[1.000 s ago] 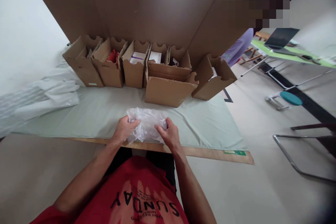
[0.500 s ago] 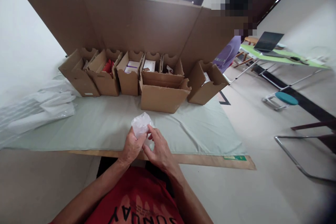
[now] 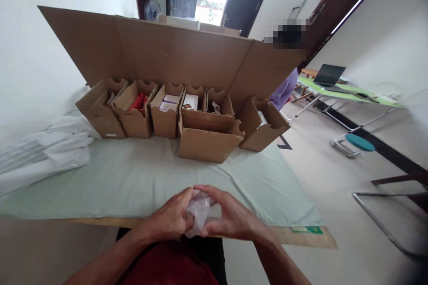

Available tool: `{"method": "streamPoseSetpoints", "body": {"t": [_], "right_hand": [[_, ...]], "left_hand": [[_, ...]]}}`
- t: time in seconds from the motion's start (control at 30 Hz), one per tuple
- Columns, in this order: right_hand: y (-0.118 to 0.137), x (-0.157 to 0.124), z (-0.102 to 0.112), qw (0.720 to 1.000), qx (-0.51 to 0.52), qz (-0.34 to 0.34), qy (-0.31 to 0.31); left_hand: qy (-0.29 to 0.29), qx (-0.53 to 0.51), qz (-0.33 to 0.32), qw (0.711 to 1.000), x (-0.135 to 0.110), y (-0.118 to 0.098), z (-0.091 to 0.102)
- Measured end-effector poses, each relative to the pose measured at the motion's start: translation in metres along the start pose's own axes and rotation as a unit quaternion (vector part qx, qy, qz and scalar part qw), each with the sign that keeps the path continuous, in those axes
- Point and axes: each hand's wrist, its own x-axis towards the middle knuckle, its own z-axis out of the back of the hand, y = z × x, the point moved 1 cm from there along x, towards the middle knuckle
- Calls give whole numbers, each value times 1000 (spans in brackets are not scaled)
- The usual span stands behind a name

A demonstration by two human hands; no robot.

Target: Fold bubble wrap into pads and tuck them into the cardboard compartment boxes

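Observation:
A small crumpled, translucent white plastic bag [image 3: 198,213] is between my two hands, just above the front edge of the cloth-covered table. My left hand [image 3: 172,218] is closed on its left side, with the thumb pressed into the plastic. My right hand [image 3: 232,213] curves around the other side; its fingertips reach the top of the bag and its thumb touches low down, leaving a gap near the palm. Whether anything lies inside the plastic cannot be made out.
Several open cardboard bins [image 3: 133,118] holding packets and small boxes line a tall cardboard screen [image 3: 180,53]. A wider cardboard bin [image 3: 209,142] stands in front. Clear plastic sheeting [image 3: 63,142] lies left on the green cloth [image 3: 133,178]. Behind the screen's right end is a person in purple [image 3: 284,89].
Both hands have come closer to my body with the plastic bag, which is more bunched up now. My right hand has turned to wrap its side. The view has tilted up.

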Motion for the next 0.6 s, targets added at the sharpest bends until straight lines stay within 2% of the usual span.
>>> {"method": "streamPoseSetpoints", "body": {"t": [0.1,0.23,0.33,0.4,0.43,0.47,0.5,0.57,0.6], "right_hand": [[11,10,0,990,-141,0,-21],[18,32,12,976,-209,-29,-47],[32,39,45,981,-194,-5,-29],[45,38,77,983,-174,27,-47],[52,37,94,980,-172,46,-86],[59,38,111,970,-181,68,-149],[64,41,127,947,-200,93,-232],[69,54,151,871,-258,152,-390],[68,64,158,832,-290,183,-436]], "left_hand": [[-49,9,13,999,18,-5,5],[-120,-16,-24,992,39,-18,17],[-118,-41,-74,989,46,-25,34],[-145,-5,-142,979,51,-27,50],[-181,34,-182,966,55,-26,59],[-226,83,-217,946,60,-25,68],[-274,136,-242,921,67,-23,77],[-345,229,-253,874,83,-18,92],[-362,264,-247,859,92,-14,96]]}}
